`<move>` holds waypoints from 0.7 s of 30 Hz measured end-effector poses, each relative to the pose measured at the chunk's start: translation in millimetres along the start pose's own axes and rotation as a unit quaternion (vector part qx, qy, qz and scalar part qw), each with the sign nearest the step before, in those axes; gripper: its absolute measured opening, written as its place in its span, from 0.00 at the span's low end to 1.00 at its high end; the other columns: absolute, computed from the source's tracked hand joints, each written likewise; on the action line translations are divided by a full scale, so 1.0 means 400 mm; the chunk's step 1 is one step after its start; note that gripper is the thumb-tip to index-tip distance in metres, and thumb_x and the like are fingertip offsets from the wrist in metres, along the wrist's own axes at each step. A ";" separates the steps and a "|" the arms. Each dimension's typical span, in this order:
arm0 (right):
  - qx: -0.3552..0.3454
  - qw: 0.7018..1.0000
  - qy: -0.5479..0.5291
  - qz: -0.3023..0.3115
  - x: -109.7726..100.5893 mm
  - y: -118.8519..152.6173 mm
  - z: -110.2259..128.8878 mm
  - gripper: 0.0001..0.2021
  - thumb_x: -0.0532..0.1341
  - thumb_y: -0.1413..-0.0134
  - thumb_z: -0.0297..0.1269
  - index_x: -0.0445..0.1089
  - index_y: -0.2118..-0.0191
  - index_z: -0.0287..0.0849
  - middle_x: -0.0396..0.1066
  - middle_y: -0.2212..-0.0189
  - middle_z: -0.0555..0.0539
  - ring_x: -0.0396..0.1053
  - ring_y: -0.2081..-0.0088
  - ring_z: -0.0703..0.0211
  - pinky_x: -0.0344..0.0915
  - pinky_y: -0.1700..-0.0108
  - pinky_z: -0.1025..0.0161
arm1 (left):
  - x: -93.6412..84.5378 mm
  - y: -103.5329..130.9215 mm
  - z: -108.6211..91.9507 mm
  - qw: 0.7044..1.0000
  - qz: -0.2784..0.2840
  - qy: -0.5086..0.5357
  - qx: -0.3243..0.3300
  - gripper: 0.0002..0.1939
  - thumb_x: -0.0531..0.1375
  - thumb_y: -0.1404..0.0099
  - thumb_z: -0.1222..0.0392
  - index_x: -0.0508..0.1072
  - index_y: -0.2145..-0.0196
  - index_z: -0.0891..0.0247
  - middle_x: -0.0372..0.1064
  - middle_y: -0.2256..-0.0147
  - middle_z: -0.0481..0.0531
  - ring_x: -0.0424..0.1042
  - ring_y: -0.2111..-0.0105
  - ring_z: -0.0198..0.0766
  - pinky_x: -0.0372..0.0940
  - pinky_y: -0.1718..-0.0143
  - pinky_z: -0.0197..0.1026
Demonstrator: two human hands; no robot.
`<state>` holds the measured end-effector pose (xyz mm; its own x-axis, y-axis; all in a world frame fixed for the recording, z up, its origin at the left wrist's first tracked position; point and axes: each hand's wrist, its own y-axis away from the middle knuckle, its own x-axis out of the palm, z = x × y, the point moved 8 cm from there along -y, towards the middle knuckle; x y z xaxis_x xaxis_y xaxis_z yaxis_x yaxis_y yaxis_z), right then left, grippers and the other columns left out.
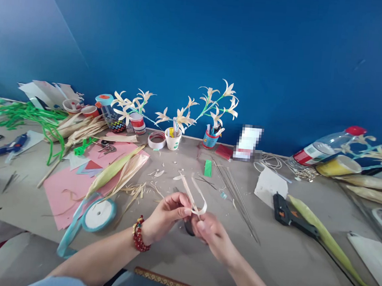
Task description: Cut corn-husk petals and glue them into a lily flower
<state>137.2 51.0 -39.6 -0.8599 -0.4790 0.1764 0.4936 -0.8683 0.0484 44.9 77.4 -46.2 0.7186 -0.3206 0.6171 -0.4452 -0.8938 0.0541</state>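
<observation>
My left hand (174, 213), with a red bead bracelet (140, 236) on the wrist, pinches a thin pale strip of corn husk (203, 205) between thumb and finger. The strip rises in two narrow tails and curls round at its lower end. Close against it, my right hand (212, 236) is closed, its thumb and fingers pinched at the strip's lower end. A dark object (189, 226), partly hidden, shows below and between the hands; I cannot tell what it is. Small husk scraps (157, 173) lie beyond the fingers.
Husk flowers (183, 118) stand in a paper cup (173, 140) at the back. To the left are a blue ribbon spool (99, 215), corn husks (116, 172) and pink paper (63, 190). Metal wires (237, 199) and a black glue gun (291, 216) with its cord lie right.
</observation>
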 end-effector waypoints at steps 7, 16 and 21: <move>-0.024 0.969 0.222 -0.106 -0.017 0.002 0.012 0.25 0.46 0.34 0.52 0.52 0.79 0.43 0.48 0.80 0.54 0.47 0.77 0.65 0.44 0.74 0.64 | -0.003 0.007 0.005 0.998 -0.039 -0.045 0.025 0.09 0.68 0.43 0.59 0.72 0.73 0.66 0.69 0.73 0.49 0.65 0.73 0.31 0.60 0.70 0.34; 0.149 0.961 -0.209 0.103 0.054 0.025 -0.035 0.27 0.56 0.44 0.60 0.51 0.80 0.45 0.44 0.89 0.62 0.37 0.86 0.72 0.34 0.84 0.71 | 0.014 0.007 -0.003 0.998 0.033 -0.050 0.005 0.10 0.69 0.45 0.59 0.73 0.73 0.67 0.68 0.72 0.50 0.63 0.74 0.30 0.59 0.71 0.34; 0.151 0.943 -0.263 0.138 0.056 0.030 -0.036 0.26 0.55 0.42 0.60 0.51 0.79 0.45 0.45 0.89 0.62 0.36 0.87 0.72 0.35 0.85 0.71 | 0.018 0.005 -0.006 0.998 0.048 -0.040 -0.006 0.10 0.68 0.44 0.59 0.73 0.73 0.67 0.68 0.73 0.49 0.64 0.76 0.29 0.60 0.72 0.34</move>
<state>122.0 28.1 -49.1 -0.5486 -0.4831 0.6824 0.7725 -0.6050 0.1928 47.8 74.2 -39.8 0.7128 -0.4288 0.5550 -0.5198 -0.8543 0.0075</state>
